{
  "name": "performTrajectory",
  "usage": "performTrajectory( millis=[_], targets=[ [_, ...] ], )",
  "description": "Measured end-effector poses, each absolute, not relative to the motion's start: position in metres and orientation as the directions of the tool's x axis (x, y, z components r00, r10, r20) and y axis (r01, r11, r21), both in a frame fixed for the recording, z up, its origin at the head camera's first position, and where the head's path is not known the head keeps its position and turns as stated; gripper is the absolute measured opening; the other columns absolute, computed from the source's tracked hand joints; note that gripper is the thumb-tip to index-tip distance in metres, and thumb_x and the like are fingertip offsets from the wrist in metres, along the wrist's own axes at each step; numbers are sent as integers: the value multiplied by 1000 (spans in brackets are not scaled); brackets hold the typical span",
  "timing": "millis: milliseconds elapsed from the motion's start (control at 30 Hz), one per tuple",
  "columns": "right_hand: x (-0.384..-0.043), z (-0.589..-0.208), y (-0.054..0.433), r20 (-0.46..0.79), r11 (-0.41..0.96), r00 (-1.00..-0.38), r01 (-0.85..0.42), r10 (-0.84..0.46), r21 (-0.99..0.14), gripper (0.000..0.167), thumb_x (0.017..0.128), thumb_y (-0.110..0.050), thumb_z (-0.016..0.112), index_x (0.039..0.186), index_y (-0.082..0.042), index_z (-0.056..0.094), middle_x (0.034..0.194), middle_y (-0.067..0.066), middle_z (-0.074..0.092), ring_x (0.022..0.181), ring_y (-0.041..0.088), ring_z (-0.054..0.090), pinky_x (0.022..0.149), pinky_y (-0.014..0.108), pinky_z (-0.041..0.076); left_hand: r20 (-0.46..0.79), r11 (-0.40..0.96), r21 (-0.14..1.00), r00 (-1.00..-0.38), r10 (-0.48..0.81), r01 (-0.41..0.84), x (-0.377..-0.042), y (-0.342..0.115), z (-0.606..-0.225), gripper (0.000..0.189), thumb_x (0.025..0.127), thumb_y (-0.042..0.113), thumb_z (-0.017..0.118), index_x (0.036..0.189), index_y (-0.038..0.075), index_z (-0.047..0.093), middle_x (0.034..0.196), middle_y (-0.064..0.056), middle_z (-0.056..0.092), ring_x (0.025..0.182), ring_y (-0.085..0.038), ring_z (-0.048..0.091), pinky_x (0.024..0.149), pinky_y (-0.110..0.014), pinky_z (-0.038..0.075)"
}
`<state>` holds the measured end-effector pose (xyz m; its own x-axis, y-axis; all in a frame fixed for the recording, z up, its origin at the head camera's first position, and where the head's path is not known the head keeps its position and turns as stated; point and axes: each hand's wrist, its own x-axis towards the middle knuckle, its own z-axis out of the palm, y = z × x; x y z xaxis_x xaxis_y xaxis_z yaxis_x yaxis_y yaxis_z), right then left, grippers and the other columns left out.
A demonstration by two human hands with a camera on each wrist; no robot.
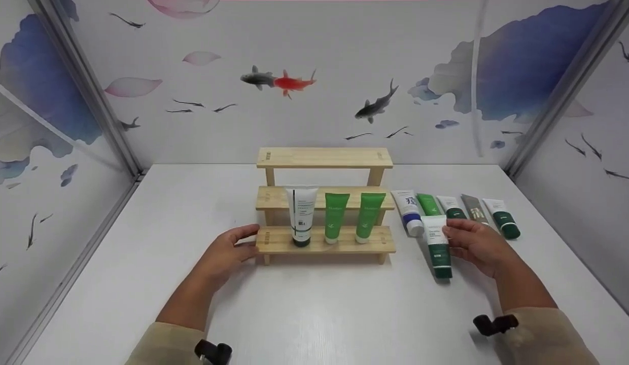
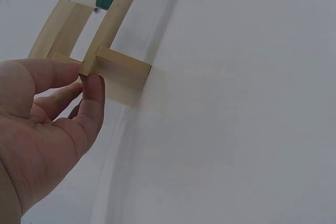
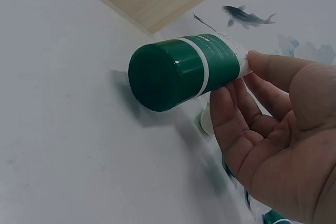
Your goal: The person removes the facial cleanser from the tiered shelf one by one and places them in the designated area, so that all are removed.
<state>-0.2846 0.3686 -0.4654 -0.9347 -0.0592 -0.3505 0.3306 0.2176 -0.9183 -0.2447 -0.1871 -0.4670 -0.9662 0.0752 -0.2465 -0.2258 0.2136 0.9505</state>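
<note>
A three-step wooden rack (image 1: 324, 247) stands at the middle of the table. My left hand (image 1: 224, 257) pinches the left end of its lowest board, thumb above and fingers below in the left wrist view. On that step, a white tube with a dark cap (image 1: 303, 218) and two green tubes, a middle one (image 1: 336, 217) and a right one (image 1: 370, 217), stand upright on their caps. Right of the rack, my right hand (image 1: 481, 244) holds a white and dark-green tube (image 1: 440, 253) by its side, cap downward. The right wrist view shows its green cap (image 3: 157, 77) over the table.
Behind my right hand lies a row of tubes: a white and blue one (image 1: 408, 210), a green one (image 1: 428, 204), a white and green one (image 1: 450, 205), a grey one (image 1: 475, 208) and another white and green one (image 1: 502, 218). Printed panels (image 1: 324, 111) enclose the table.
</note>
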Motion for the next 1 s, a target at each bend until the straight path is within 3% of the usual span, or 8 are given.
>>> performTrajectory(
  millis=[233, 1000],
  targets=[
    [-283, -466, 374, -391, 268, -919, 364, -55, -892, 75, 96, -45, 80, 158, -14, 52, 121, -8, 71, 104, 11, 71, 92, 24, 62, -249, 209, 951, -965, 82, -228, -246, -187, -465, 58, 102, 2, 63, 158, 12, 52, 170, -13, 43, 147, -34, 55, 119, -48, 49],
    [-284, -477, 379, -457, 269, -888, 427, -58, -863, 61, 92, -34, 86, 145, -9, 65, 111, -2, 78, 96, 11, 76, 87, 26, 64, -266, 245, 938, -963, 50, -246, -248, -186, -468, 59, 101, 4, 65, 158, 16, 54, 169, -8, 45, 149, -32, 55, 118, -46, 50]
  ],
)
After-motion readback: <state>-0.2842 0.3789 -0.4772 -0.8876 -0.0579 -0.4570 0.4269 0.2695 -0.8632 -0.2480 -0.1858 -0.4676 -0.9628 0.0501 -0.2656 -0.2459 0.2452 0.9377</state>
